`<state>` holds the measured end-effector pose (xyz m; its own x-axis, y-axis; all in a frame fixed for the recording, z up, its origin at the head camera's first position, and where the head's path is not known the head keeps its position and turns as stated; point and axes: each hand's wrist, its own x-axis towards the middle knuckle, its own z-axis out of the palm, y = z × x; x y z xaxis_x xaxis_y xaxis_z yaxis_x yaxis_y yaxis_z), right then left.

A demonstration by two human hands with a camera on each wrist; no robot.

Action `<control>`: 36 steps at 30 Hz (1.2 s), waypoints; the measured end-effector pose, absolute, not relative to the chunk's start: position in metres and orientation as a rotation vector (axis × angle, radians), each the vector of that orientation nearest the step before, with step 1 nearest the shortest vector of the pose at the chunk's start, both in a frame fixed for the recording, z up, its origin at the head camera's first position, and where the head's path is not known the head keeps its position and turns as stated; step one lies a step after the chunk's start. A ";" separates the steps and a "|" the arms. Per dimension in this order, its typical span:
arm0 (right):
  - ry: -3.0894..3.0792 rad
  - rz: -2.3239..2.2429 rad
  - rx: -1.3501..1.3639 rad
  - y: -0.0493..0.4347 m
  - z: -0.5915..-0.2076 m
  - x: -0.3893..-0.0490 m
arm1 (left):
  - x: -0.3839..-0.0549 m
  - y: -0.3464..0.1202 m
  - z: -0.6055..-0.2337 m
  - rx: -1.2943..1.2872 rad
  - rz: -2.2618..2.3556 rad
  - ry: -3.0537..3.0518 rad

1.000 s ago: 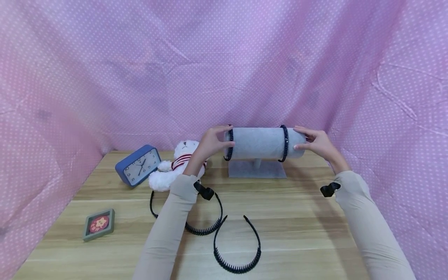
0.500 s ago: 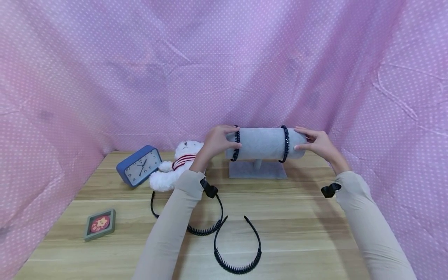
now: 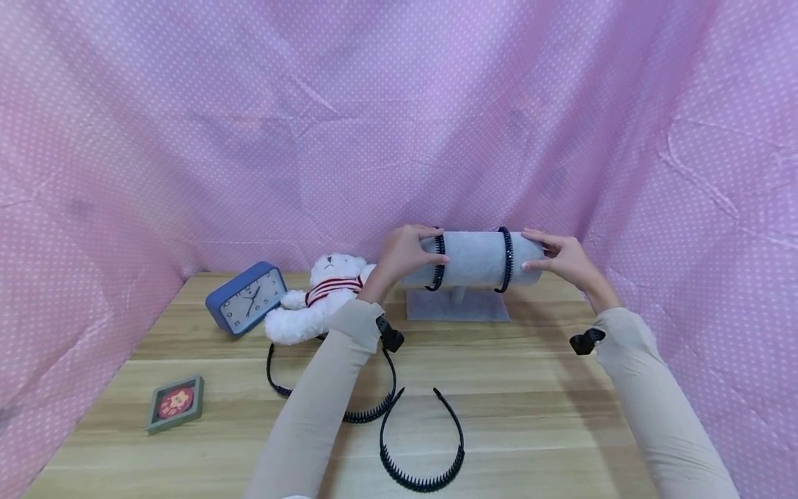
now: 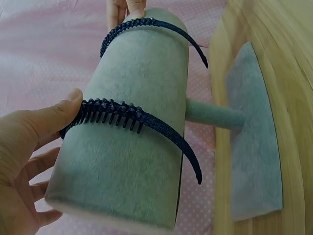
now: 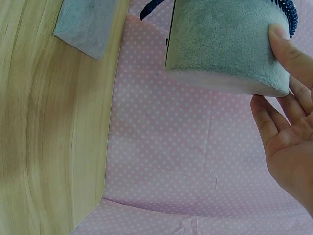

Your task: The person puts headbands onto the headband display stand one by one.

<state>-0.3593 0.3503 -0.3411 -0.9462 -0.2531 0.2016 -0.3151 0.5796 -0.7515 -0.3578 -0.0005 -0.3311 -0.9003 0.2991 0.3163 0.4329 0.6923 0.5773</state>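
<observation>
Black headband [image 3: 440, 246], head view: seated over the grey roll [image 3: 474, 260], pinched in my left hand [image 3: 404, 251]; my right hand [image 3: 566, 260] grips the roll's right end. Left wrist view: headband contacts my thumb [image 4: 55, 114]. Right wrist view: roll end sits within my grip.

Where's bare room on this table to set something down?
Widest: wooden tabletop between the grey cylindrical stand, front black headband and beige right sleeve. Smaller: between the grey square tray and the left sleeve. Crowded: around the white plush bear and blue rectangular clock.

Grey roll [image 3: 476, 256] partly behind the left grip [image 3: 404, 251], one tabletop headband [image 3: 368, 417] behind the left sleeve [image 3: 316, 409]
</observation>
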 end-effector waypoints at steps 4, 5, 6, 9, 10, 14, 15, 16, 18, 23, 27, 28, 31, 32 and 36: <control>-2.726 1.333 0.491 0.351 -0.341 -0.359 | -0.359 0.008 -0.332 -0.605 -0.942 -2.699; -2.727 1.328 0.496 0.351 -0.341 -0.360 | -0.360 0.010 -0.332 -0.613 -0.916 -2.695; -2.725 1.326 0.503 0.350 -0.340 -0.360 | -0.361 0.012 -0.331 -0.622 -0.889 -2.691; -2.717 1.325 0.507 0.350 -0.340 -0.361 | -0.363 0.018 -0.331 -0.633 -0.830 -2.689; -2.711 1.331 0.507 0.350 -0.340 -0.361 | -0.364 0.019 -0.330 -0.633 -0.815 -2.691; -2.694 1.341 0.534 0.349 -0.340 -0.362 | -0.365 0.025 -0.329 -0.613 -0.808 -2.719; -2.689 1.345 0.535 0.349 -0.341 -0.362 | -0.366 0.026 -0.328 -0.613 -0.817 -2.725; -2.686 1.345 0.540 0.349 -0.341 -0.363 | -0.366 0.027 -0.328 -0.618 -0.829 -2.731; -2.684 1.334 0.542 0.350 -0.343 -0.363 | -0.366 0.029 -0.328 -0.641 -0.871 -2.733; -2.688 1.352 0.502 0.351 -0.345 -0.362 | -0.367 0.030 -0.328 -0.697 -0.919 -2.744; -2.703 1.378 0.460 0.350 -0.346 -0.362 | -0.366 0.028 -0.326 -0.715 -0.889 -2.793; -2.706 1.380 0.454 0.350 -0.345 -0.361 | -0.365 0.027 -0.325 -0.721 -0.882 -2.803; -2.700 1.364 0.460 0.349 -0.345 -0.361 | -0.366 0.027 -0.324 -0.733 -0.848 -2.819; -2.694 1.354 0.468 0.349 -0.344 -0.362 | -0.366 0.027 -0.324 -0.732 -0.837 -2.818; -2.683 1.298 0.510 0.351 -0.344 -0.364 | -0.368 0.031 -0.325 -0.722 -0.810 -2.800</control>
